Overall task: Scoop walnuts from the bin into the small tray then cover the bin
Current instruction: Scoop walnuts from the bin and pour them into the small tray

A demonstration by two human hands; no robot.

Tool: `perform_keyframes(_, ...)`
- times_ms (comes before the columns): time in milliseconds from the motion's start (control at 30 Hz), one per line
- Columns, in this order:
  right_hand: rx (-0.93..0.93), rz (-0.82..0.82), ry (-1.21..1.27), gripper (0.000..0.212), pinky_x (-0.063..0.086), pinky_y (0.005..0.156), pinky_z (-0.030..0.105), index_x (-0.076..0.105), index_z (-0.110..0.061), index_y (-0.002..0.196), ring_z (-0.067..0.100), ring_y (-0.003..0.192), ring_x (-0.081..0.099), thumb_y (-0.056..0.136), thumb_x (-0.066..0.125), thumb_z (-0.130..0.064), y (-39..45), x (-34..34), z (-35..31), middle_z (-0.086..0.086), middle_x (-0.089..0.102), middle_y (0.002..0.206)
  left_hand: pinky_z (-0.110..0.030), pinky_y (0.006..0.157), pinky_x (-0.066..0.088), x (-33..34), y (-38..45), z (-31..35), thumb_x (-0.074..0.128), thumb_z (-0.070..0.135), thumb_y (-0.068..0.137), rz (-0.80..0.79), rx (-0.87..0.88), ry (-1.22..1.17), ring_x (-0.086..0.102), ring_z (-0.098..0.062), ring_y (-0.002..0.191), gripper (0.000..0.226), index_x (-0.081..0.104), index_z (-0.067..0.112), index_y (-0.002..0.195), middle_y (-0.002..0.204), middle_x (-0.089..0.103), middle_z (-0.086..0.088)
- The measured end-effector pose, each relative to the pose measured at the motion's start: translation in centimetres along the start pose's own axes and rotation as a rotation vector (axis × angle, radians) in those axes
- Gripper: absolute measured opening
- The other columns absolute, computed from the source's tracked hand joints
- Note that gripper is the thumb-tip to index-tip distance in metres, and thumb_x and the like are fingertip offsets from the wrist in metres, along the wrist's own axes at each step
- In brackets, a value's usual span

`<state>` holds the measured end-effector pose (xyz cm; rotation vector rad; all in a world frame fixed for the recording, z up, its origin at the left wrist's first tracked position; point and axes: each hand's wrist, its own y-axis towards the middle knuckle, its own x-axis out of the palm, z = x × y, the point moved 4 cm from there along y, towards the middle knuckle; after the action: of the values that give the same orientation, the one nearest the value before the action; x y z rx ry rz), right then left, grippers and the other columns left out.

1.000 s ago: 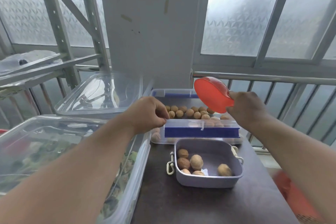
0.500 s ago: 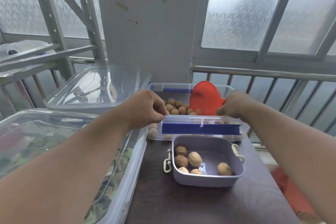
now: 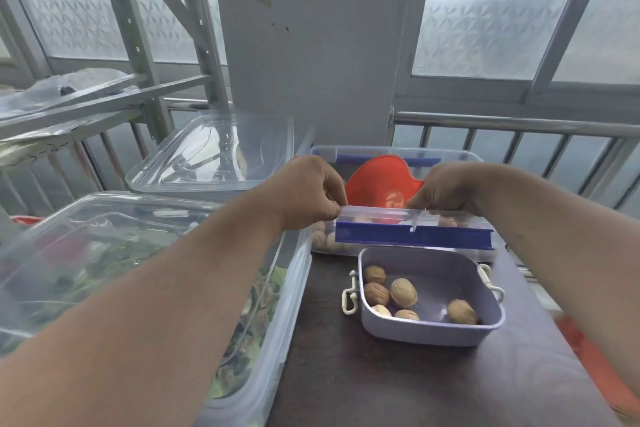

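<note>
1. Two hands are out over the bin (image 3: pixel 323 152); we see both at its near rim.
2. Left hand (image 3: pixel 304 192): fingers curled, pinching the left end of the clear near edge of the lid (image 3: pixel 377 211), just above the blue clip (image 3: pixel 412 236).
3. Right hand (image 3: pixel 446 189): fingers bent down onto the same edge, right of its middle; we cannot tell whether it pinches or only presses.
4. Scoop (image 3: pixel 379 184), red, stands tilted inside the bin between the two hands; the right hand covers its right part, so we cannot tell whether it is gripped.
5. Walnuts (image 3: pixel 323 239) show through the bin's near wall at the left; more are blurred behind the clip.
6. Tray (image 3: pixel 450 267), lilac, sits on the dark tabletop (image 3: pixel 398 388) just in front of the bin, touching or nearly so. We count about six walnuts in it, mostly at its left and near side, one apart at the right.
7. White clasps hang at the tray's left and right ends.
8. Left of the bin: two clear lidded boxes (image 3: pixel 270 340), the near one holding greens.
</note>
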<state>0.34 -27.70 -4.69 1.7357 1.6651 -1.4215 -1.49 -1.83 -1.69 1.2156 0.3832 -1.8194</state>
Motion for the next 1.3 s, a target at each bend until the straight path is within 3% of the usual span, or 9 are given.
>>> perform_keyframes(133,0.05,-0.133,0.056,0.058,0.062,0.09,0.05,0.076,-0.003,0.11,0.037,0.096,0.077,0.06,0.099,-0.019,-0.4,0.5,-0.1,0.016,0.079,0.106,0.001,0.052,0.037,0.1,0.2,-0.2,0.077,0.003,0.084,-0.001,-0.004,0.0,0.059,0.017,0.056,0.017,0.089,0.014,0.089,0.046,0.057,0.035)
perform_keyframes(267,0.114,-0.343,0.056,0.027,0.064,0.078,0.043,0.076,-0.002,0.104,0.03,0.075,0.078,0.084,0.085,-0.017,-1.2,1.9,-0.7,0.016,0.077,0.104,-0.001,0.05,0.039,0.2,0.5,-0.6,0.079,0.005,0.082,0.011,-0.027,-0.016,0.062,0.013,0.056,0.014,0.088,0.016,0.084,0.049,0.062,0.032)
perform_keyframes(333,0.101,-0.355,0.015,0.019,0.062,0.088,0.046,0.078,-0.002,0.101,0.034,0.085,0.077,0.092,0.077,-0.019,-1.4,2.5,-1.3,0.019,0.08,0.102,-0.002,0.049,0.04,0.2,0.7,-0.9,0.081,0.006,0.081,0.014,-0.04,-0.035,0.062,0.011,0.055,0.012,0.087,0.016,0.081,0.051,0.064,0.029)
perform_keyframes(400,0.056,-0.277,0.026,0.017,0.06,0.093,0.048,0.078,-0.003,0.1,0.037,0.095,0.076,0.092,0.078,-0.018,-1.1,2.9,-2.4,0.021,0.08,0.102,-0.002,0.051,0.041,0.1,0.7,-1.2,0.083,0.007,0.079,0.026,-0.042,-0.041,0.064,0.009,0.057,0.011,0.087,0.017,0.08,0.054,0.067,0.026)
perform_keyframes(667,-0.186,0.196,0.091,0.027,0.054,0.073,0.035,0.071,-0.007,0.101,0.024,0.087,0.065,0.081,0.084,-0.019,-0.7,2.6,-3.1,0.009,0.071,0.095,-0.003,0.054,0.042,0.2,0.8,-1.4,0.085,0.011,0.08,0.04,-0.041,-0.035,0.065,0.008,0.059,0.011,0.087,0.019,0.087,0.058,0.069,0.026)
perform_keyframes(800,-0.299,0.208,0.349,0.043,0.045,0.058,0.032,0.062,-0.012,0.12,0.02,0.069,0.056,0.081,0.078,-0.007,-1.9,1.4,-2.1,0.012,0.069,0.096,-0.015,0.07,0.051,0.2,0.5,-1.4,0.087,0.016,0.075,0.104,-0.051,-0.079,0.07,-0.007,0.077,0.071,0.064,0.022,0.142,0.105,0.074,0.007)
perform_keyframes(967,-0.371,0.323,0.48,0.095,0.044,0.046,0.027,0.036,-0.036,0.155,0.019,0.066,0.058,0.079,0.089,-0.014,-4.8,-1.1,-0.3,0.016,0.068,0.1,-0.016,0.067,0.054,0.3,0.3,-1.4,0.088,0.015,0.079,0.098,-0.076,-0.135,0.078,-0.016,0.085,0.1,0.035,0.022,0.164,0.13,0.065,0.004)
perform_keyframes(1167,-0.481,0.446,0.349,0.118,0.055,0.092,0.036,0.017,-0.047,0.165,0.02,0.101,0.07,0.078,0.095,-0.03,-10.8,-2.4,2.1,0.0,0.063,0.125,-0.031,0.09,0.061,0.4,0.1,-0.8,0.095,0.034,0.077,0.066,-0.039,-0.203,0.072,-0.014,0.097,0.123,0.014,0.023,0.17,0.136,0.056,0.005)
perform_keyframes(1300,-0.517,0.503,0.254,0.116,0.047,0.084,0.019,0.012,-0.05,0.165,0.001,0.095,0.064,0.084,0.09,-0.024,-14.1,-2.1,3.4,-0.001,0.058,0.131,-0.027,0.089,0.06,0.7,0.0,-0.8,0.095,0.029,0.078,0.024,-0.026,-0.195,0.071,-0.013,0.098,0.122,0.016,0.025,0.171,0.136,0.057,0.004)
